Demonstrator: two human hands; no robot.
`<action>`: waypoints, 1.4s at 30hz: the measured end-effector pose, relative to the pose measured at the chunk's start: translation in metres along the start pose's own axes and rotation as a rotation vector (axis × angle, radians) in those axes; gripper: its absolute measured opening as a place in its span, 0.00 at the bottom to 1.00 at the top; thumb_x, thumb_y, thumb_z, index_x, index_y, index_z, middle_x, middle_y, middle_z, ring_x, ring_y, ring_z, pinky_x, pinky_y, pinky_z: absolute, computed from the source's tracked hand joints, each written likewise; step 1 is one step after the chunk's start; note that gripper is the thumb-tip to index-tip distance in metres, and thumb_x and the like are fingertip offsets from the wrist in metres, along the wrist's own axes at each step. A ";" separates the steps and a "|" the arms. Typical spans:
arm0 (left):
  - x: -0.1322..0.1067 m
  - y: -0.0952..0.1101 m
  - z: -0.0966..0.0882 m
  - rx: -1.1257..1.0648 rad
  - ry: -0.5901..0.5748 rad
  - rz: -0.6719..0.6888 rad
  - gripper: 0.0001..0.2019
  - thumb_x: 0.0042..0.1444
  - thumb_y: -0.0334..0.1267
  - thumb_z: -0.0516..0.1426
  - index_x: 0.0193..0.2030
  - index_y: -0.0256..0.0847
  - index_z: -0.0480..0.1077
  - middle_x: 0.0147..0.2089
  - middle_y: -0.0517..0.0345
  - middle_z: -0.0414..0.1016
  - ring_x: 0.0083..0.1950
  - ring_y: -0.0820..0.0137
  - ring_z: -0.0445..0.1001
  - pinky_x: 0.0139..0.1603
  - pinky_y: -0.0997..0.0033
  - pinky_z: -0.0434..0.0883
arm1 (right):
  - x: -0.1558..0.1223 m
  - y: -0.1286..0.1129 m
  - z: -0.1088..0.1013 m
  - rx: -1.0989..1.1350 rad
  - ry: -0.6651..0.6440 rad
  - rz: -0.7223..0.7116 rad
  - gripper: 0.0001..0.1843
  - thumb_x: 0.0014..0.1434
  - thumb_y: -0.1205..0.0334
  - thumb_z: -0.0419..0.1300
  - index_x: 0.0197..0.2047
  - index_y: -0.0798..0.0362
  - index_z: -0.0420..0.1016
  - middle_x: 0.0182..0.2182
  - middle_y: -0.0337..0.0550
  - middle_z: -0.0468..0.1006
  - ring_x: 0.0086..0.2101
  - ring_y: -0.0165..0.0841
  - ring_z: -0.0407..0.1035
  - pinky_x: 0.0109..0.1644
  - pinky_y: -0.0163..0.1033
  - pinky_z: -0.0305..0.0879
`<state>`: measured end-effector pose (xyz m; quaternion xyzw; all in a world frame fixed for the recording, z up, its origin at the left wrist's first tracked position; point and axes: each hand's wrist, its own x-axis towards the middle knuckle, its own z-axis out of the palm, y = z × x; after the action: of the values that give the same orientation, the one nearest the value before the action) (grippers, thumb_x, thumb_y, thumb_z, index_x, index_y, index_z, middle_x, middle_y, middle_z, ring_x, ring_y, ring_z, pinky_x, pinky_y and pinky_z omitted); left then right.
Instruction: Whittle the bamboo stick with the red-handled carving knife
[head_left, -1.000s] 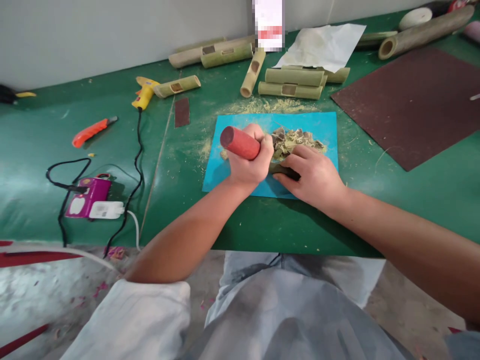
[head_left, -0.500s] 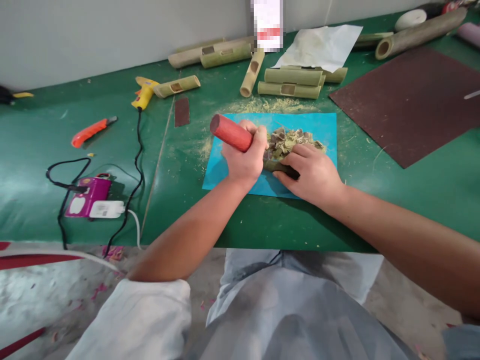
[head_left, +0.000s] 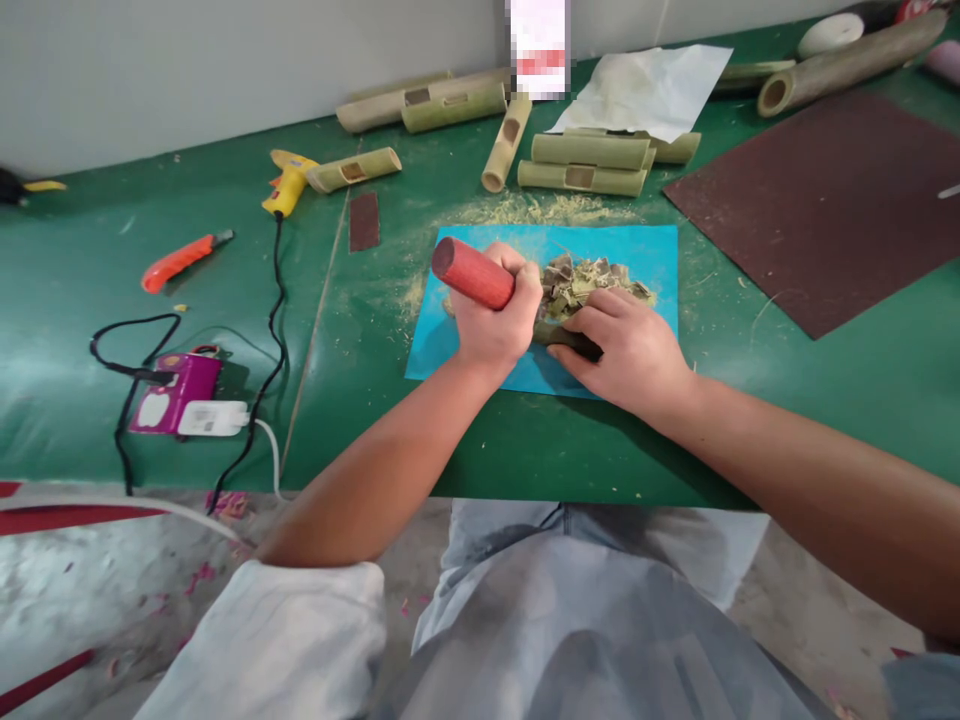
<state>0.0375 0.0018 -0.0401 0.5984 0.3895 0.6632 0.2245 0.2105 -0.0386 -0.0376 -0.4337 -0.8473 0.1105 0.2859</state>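
Head view: red handle [head_left: 480,277] in the left hand [head_left: 496,325], bamboo [head_left: 553,335] under the right hand [head_left: 636,345]!
Left fingers wrap the handle (its working end is hidden), right fingers clamp the bamboo, low over the blue sheet [head_left: 433,352], on the near side of the chips [head_left: 586,284]. Carving looks to be the step in hand; the next move seems to call for steady pressure and a firm right-hand hold.
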 end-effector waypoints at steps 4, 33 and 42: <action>0.002 0.001 -0.001 0.001 -0.033 -0.014 0.29 0.63 0.57 0.63 0.20 0.42 0.60 0.22 0.62 0.59 0.25 0.74 0.60 0.29 0.66 0.63 | 0.000 0.000 -0.001 0.028 -0.020 -0.013 0.10 0.66 0.57 0.62 0.33 0.51 0.75 0.34 0.48 0.75 0.38 0.42 0.68 0.44 0.48 0.67; 0.003 0.000 -0.004 -0.043 -0.147 -0.035 0.28 0.62 0.54 0.65 0.19 0.42 0.60 0.21 0.63 0.59 0.24 0.75 0.59 0.27 0.68 0.63 | 0.003 -0.001 -0.002 0.030 -0.036 0.035 0.11 0.65 0.56 0.63 0.33 0.52 0.77 0.34 0.47 0.75 0.37 0.40 0.68 0.42 0.44 0.65; 0.003 -0.001 -0.001 -0.112 0.004 -0.130 0.29 0.60 0.60 0.66 0.20 0.42 0.63 0.22 0.62 0.62 0.25 0.74 0.64 0.30 0.68 0.69 | 0.004 -0.004 -0.004 0.012 -0.063 0.082 0.09 0.64 0.58 0.64 0.33 0.53 0.76 0.35 0.47 0.75 0.37 0.39 0.69 0.42 0.44 0.65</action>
<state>0.0360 0.0046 -0.0386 0.5571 0.3902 0.6691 0.2996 0.2079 -0.0382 -0.0310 -0.4626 -0.8367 0.1410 0.2569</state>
